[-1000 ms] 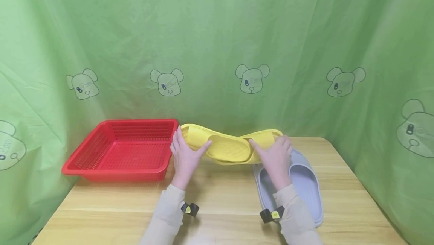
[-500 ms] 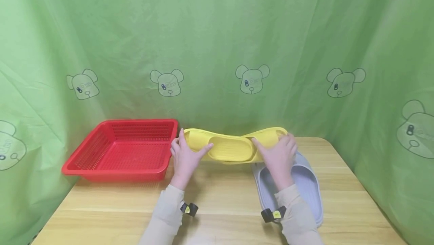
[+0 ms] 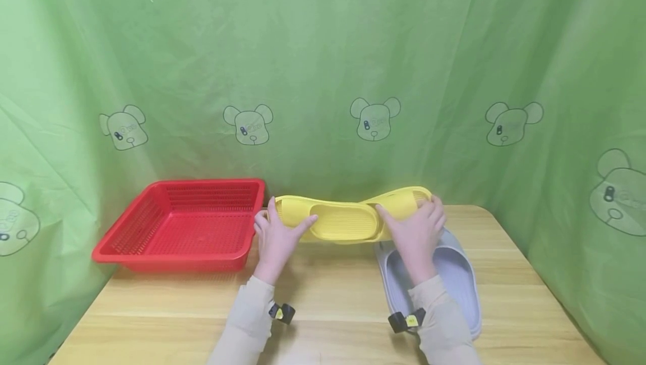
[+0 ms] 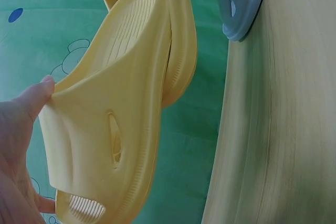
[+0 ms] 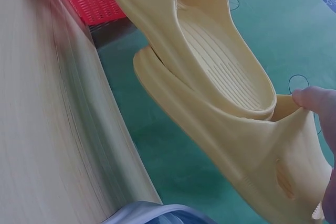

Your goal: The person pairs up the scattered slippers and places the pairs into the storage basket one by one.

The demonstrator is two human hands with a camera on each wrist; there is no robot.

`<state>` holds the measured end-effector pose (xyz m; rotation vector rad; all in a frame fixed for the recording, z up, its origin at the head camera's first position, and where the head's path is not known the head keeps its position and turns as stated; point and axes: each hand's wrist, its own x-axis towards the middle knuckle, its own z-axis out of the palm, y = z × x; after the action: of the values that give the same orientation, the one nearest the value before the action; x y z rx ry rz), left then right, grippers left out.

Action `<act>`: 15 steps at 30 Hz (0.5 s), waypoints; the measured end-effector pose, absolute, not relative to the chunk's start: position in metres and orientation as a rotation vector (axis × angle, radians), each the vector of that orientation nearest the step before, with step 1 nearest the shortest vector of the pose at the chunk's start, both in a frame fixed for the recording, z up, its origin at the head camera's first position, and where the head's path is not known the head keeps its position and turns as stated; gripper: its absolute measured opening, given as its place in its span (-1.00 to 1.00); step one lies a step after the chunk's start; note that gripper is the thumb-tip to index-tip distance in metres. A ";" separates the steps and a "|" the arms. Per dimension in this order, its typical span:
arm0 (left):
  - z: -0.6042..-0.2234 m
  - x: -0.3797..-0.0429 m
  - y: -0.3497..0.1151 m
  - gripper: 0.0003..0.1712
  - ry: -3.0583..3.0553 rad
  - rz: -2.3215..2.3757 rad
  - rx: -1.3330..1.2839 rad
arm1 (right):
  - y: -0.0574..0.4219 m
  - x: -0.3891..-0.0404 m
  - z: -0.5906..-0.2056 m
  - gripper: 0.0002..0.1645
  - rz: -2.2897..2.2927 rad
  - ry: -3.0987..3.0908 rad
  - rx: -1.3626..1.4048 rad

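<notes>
Two yellow slippers are held up above the far part of the table, toes pointing outward. My left hand [image 3: 276, 241] grips the toe end of the left yellow slipper [image 4: 105, 124], thumb at the strap's edge. The right yellow slipper [image 5: 294, 166] is gripped at its strap by my right hand [image 3: 418, 236]. In the right wrist view, the left slipper's heel lies over the right slipper's footbed, close to its strap opening. Fingers behind the slippers are partly hidden. Beneath my right forearm lies a pair of grey slippers [image 3: 456, 278] on the table.
A red perforated basket [image 3: 166, 258] stands on the left of the wooden table [image 3: 323, 309], close to my left hand. Behind the table hangs a green curtain [image 3: 313, 62] with bear prints.
Both hands have shifted slightly right with the yellow slippers. The right slipper's toe has risen a little, while the left slipper's toe has dropped slightly. The basket and grey slippers stay put.
</notes>
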<state>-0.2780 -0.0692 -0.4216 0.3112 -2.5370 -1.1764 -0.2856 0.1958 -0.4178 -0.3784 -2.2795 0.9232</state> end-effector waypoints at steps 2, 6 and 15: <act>-0.422 -0.278 -0.069 0.46 -2.540 -1.168 0.315 | 0.195 -0.286 -0.418 0.21 0.911 -2.263 -0.376; -0.422 -0.279 -0.070 0.46 -2.540 -1.162 0.323 | 0.193 -0.284 -0.417 0.18 0.902 -2.221 -0.359; -0.423 -0.278 -0.069 0.44 -2.549 -1.119 0.331 | 0.190 -0.283 -0.417 0.15 0.898 -2.157 -0.323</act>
<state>-0.2778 -0.0692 -0.4227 0.3309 -2.5491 -1.1189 -0.2833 0.1896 -0.4167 -0.3227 -2.1571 0.8978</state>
